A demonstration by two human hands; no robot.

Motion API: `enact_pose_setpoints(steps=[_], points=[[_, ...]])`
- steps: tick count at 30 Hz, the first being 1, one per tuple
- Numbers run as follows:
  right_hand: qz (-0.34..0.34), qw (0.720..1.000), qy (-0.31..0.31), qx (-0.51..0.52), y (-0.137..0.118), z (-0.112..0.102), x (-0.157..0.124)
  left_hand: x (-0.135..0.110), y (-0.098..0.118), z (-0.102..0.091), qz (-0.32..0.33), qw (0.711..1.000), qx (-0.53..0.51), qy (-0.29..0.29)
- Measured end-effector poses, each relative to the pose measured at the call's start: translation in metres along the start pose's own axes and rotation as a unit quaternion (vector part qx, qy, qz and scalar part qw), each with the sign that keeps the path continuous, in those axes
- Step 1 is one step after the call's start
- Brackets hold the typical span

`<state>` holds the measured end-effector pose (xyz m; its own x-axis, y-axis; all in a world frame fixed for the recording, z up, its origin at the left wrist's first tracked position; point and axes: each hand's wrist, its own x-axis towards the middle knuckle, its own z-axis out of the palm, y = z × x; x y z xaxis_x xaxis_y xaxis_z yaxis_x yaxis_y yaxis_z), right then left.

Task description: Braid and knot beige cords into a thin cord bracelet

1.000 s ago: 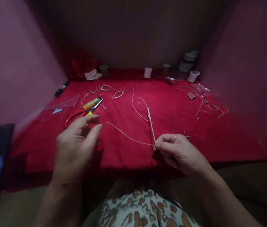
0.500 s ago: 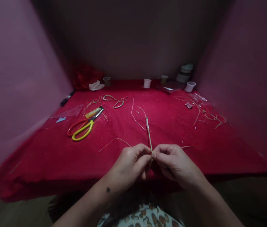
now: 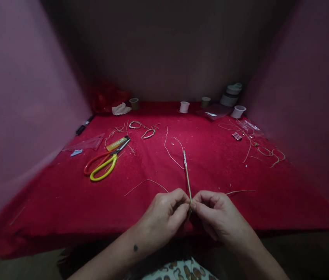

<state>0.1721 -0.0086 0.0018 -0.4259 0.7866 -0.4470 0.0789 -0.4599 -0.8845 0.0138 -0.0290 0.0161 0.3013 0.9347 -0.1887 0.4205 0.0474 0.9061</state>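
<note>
Over the near edge of the red cloth-covered table (image 3: 50, 202), my left hand (image 3: 164, 217) and my right hand (image 3: 218, 217) meet with their fingertips pinched together. Both pinch the near end of a thin braided cord (image 3: 187, 175), green and pale, that runs away from me across the cloth. Loose tan strands trail out from the pinch to the left (image 3: 145, 182) and to the right (image 3: 240, 191). A longer pale strand (image 3: 168, 149) curls beyond the cord's far tip.
Orange and yellow handled scissors (image 3: 103, 163) lie at the left with a yellow tube (image 3: 117, 143) beside them. Finished bracelets (image 3: 142, 130), small cups (image 3: 184, 106), a tape stack (image 3: 232, 95) and tangled cords (image 3: 258, 147) sit farther back. Pink walls close in both sides.
My left hand came from beside the scissors over to my right hand and closed on the cord's near end. Both hands have since drawn slightly toward me, staying together.
</note>
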Motion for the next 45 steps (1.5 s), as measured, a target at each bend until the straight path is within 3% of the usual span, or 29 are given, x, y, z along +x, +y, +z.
enact_pose_setpoints(steps=[9, 12, 14, 16, 19, 24, 27, 33, 40, 45], points=[[0.025, 0.999, 0.033, 0.015, 0.005, 0.003, 0.002, -0.002, -0.002, 0.001, -0.038, 0.996, -0.07, -0.026], [0.017, 0.999, 0.026, 0.02, 0.006, 0.003, 0.002, -0.006, 0.006, -0.014, -0.064, 0.993, -0.089, -0.037], [0.018, 0.999, 0.027, 0.009, 0.002, 0.003, 0.001, -0.004, 0.014, -0.031, -0.049, 0.998, -0.042, -0.013], [0.014, 0.999, 0.029, -0.016, -0.002, 0.004, 0.0, 0.005, 0.021, -0.048, -0.057, 0.998, -0.006, -0.022], [0.008, 0.999, 0.024, -0.041, -0.006, 0.004, -0.001, 0.031, 0.024, -0.061, -0.109, 0.99, -0.066, -0.057], [0.01, 0.998, 0.013, -0.056, -0.007, 0.0, 0.0, 0.081, 0.014, -0.052, -0.168, 0.959, -0.21, -0.091], [-0.007, 0.998, 0.008, -0.067, -0.007, -0.003, -0.001, 0.095, 0.009, -0.045, -0.184, 0.946, -0.258, -0.072], [-0.001, 0.997, -0.009, -0.071, -0.004, -0.007, -0.001, 0.099, 0.01, -0.043, -0.209, 0.937, -0.273, -0.068], [-0.021, 0.983, -0.01, -0.181, -0.001, -0.008, 0.0, 0.1, 0.006, -0.042, -0.207, 0.941, -0.247, -0.103], [-0.017, 0.977, -0.027, -0.209, 0.001, -0.011, -0.001, 0.101, 0.007, -0.045, -0.191, 0.947, -0.246, -0.074]])
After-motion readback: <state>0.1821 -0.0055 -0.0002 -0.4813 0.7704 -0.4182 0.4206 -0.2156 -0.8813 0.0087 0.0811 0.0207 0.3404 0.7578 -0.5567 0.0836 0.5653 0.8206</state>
